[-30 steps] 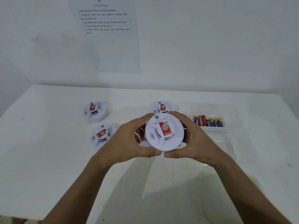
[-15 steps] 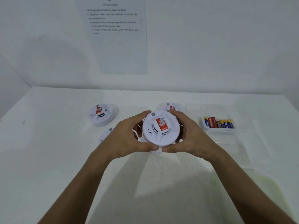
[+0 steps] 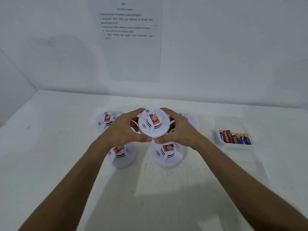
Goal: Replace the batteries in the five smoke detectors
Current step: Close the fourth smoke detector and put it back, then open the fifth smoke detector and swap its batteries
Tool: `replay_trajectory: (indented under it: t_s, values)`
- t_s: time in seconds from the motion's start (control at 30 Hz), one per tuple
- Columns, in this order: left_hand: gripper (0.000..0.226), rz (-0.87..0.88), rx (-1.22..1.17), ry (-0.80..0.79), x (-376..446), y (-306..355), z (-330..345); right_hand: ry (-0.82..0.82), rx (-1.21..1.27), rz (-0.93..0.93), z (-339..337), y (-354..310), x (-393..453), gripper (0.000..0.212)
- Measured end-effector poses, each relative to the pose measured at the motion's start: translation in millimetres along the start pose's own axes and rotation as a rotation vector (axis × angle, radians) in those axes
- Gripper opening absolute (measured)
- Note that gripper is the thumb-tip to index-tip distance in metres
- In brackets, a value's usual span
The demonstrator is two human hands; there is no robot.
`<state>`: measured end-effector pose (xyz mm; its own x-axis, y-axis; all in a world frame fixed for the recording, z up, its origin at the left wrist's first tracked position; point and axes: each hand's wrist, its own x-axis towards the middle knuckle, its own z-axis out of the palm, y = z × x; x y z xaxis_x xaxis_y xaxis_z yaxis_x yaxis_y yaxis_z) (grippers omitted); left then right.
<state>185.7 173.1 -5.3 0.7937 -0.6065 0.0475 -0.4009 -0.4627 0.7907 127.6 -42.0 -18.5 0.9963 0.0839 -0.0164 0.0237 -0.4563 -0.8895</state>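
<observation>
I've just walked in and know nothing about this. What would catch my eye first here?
First, the two bare hands, left hand and right hand, meeting at mid-table around a round white held smoke detector with a red label. Four more detectors sit on the white table around and behind it. At the right, a clear tray holds colourful batteries, and a printed instruction sheet hangs on the wall above.

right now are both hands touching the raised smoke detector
Touching. The head view shows the left hand and right hand wrapped round the rim of the raised smoke detector, fingers over its far edge and thumbs pressed against its near edge.
</observation>
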Motion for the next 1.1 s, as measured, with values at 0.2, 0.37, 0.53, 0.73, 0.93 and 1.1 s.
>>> replay_trajectory:
  t_s: [0.2, 0.37, 0.53, 0.73, 0.93, 1.1]
  values:
    - [0.067, -0.141, 0.051, 0.044, 23.7, -24.2, -8.4, -0.008, -0.072, 0.06, 13.1, 7.2, 39.6, 0.088]
    - [0.061, -0.178, 0.157, 0.028, 38.0, -35.9, -9.6, -0.015, -0.189, 0.129, 19.8, 13.0, 59.0, 0.09]
    - [0.047, -0.246, 0.219, -0.006, 46.3, -48.6, -0.7, -0.03, -0.345, 0.138, 28.0, 13.8, 64.4, 0.082]
    - [0.058, -0.337, 0.242, -0.028, 48.7, -44.1, -1.4, -0.054, -0.375, 0.158, 29.4, 5.3, 61.8, 0.071]
    - [0.086, -0.273, 0.334, 0.0, 50.7, -7.7, -5.3, 0.035, -0.302, 0.135, -0.3, -10.9, 39.0, 0.085]
    - [0.086, -0.121, 0.364, -0.111, 64.6, 28.4, 18.7, 0.126, -0.273, 0.207, -45.5, 6.9, 5.7, 0.103]
